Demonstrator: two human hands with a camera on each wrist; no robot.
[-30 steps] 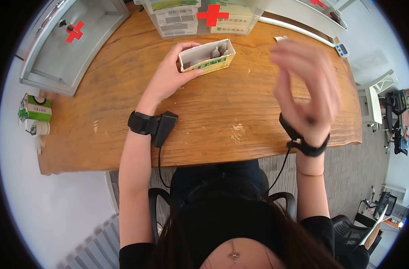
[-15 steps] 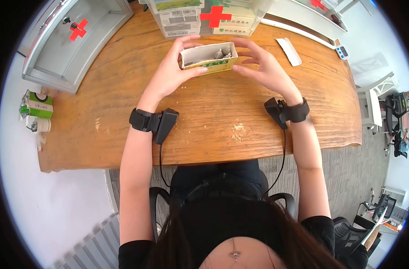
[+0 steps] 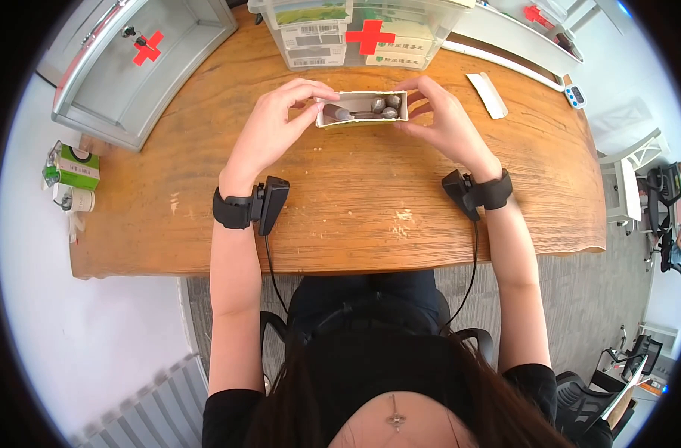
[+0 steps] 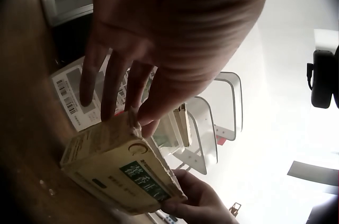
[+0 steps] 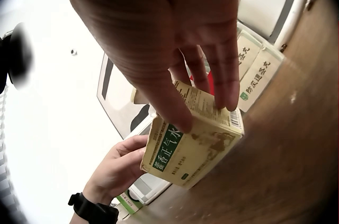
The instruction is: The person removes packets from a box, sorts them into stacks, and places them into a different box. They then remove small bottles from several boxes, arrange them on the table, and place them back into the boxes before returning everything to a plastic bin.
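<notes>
A small yellowish cardboard medicine box (image 3: 355, 98) with an open top is between both hands over the far part of the table. Inside lie several dark vials (image 3: 389, 107), with one more vial (image 3: 336, 112) at the left end. My left hand (image 3: 267, 128) pinches the box's left end by thumb and fingertips near the rim. On the opposite end my right hand (image 3: 451, 127) grips it, thumb in front and fingers behind. The green label (image 5: 167, 147) with Chinese characters shows in the right wrist view, above a scuffed patch on the wall.
Behind the box stands a clear plastic bin (image 3: 411, 56) with a red cross and medicine boxes inside. A torn pale cardboard flap (image 3: 488, 95) lies right of my right hand. A grey cabinet (image 3: 131, 89) is at left, a small timer (image 3: 574, 95) at far right.
My right hand has come in from the right to the box, uncovering the cardboard flap. The box has tipped so more vials show, and my left hand's grip has shifted toward the left rim.
</notes>
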